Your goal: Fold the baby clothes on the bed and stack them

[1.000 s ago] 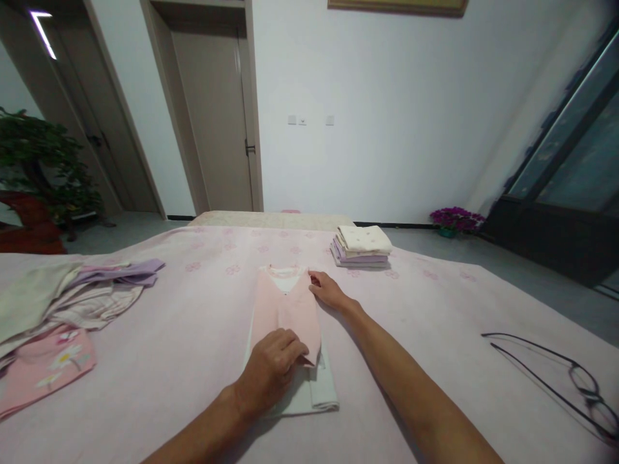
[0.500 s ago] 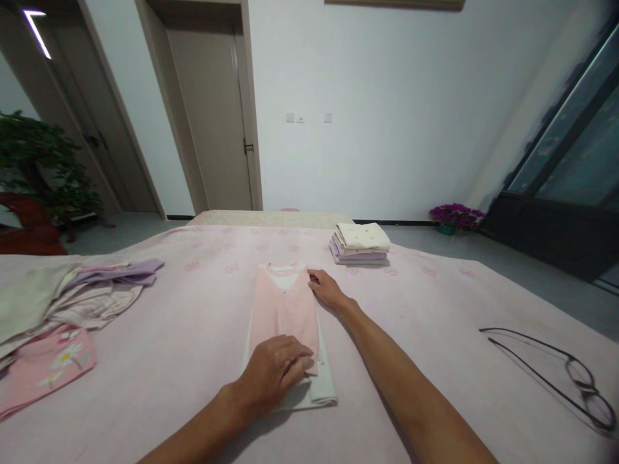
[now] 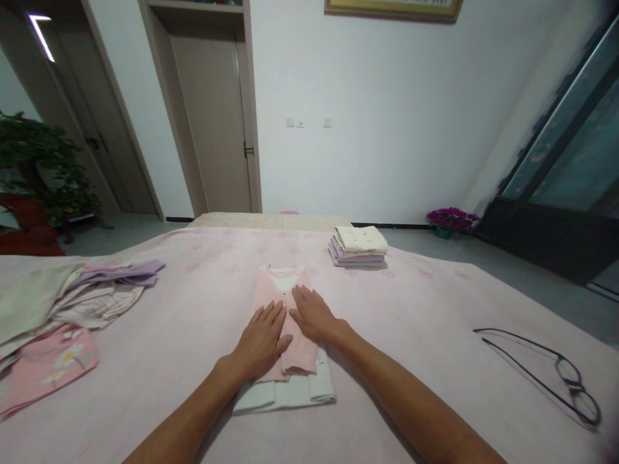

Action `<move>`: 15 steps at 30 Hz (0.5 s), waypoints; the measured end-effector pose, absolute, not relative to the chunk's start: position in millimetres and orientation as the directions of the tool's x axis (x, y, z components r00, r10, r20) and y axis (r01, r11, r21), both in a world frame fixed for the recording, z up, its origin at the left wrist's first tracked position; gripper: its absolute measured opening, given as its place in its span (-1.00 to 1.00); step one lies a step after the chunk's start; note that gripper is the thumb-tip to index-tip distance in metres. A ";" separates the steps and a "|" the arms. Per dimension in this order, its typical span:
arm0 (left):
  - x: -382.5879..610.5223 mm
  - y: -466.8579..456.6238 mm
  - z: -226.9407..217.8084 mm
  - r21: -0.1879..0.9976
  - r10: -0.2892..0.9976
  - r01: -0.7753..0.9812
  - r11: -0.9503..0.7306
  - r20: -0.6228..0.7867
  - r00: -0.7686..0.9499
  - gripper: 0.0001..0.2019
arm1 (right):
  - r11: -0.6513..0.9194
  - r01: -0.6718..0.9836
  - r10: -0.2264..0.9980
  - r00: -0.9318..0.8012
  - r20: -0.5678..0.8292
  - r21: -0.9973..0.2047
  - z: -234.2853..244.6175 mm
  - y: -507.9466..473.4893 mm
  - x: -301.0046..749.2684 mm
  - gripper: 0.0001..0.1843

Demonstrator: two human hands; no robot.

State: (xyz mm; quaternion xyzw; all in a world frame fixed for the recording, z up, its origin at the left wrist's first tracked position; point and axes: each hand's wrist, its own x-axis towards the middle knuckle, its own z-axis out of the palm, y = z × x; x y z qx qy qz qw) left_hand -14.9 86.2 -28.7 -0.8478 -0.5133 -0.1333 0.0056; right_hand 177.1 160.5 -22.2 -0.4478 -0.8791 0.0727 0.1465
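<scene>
A small pink and white garment point(image 3: 300, 358) lies in front of me with its sides folded in. Its pink part rests on top, and a pale white-green band of cloth point(image 3: 290, 394) shows at the near end. My left hand point(image 3: 264, 338) lies flat on the left half, fingers stretched out. On the right half my right hand point(image 3: 313, 314) also lies flat, with its fingers pointing to the upper left. The two hands almost meet over the middle of the garment. Neither grips the cloth.
Folded clothes stand in a neat stack point(image 3: 358, 248) at the far right of the pink cover point(image 3: 396, 380). Loose clothes point(image 3: 91, 303) lie in a heap on the left, a pink flowered piece point(image 3: 53, 367) nearest. Black-framed glasses point(image 3: 573, 386) lie at the right.
My left hand has moved up the garment and flattened. My right hand has come from the upper right edge inward and down, its fingers now spread on the cloth.
</scene>
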 end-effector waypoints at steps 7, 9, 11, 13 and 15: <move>-8.7 78.7 -8.5 0.175 0.860 0.877 -0.448 0.353 0.369 -0.78 | 0.555 0.796 0.832 -0.537 0.140 -0.242 -26.6 158.1 183.8 -0.27; -6.0 78.8 -4.5 0.164 0.864 0.887 -0.431 0.359 0.354 -0.84 | 0.550 0.800 0.835 -0.534 0.133 -0.241 -25.5 159.1 184.2 -0.26; -4.8 79.3 -3.9 0.152 0.867 0.898 -0.413 0.369 0.336 -0.85 | 0.547 0.802 0.837 -0.532 0.127 -0.240 -24.0 158.5 184.5 -0.26; -5.6 80.2 -6.6 0.147 0.866 0.904 -0.401 0.381 0.323 -0.84 | 0.544 0.804 0.839 -0.529 0.127 -0.241 -22.7 156.9 184.8 -0.27; -8.4 81.7 -12.2 0.133 0.854 0.897 -0.422 0.391 0.344 -0.79 | 0.540 0.807 0.842 -0.521 0.140 -0.238 -21.6 155.0 184.7 -0.28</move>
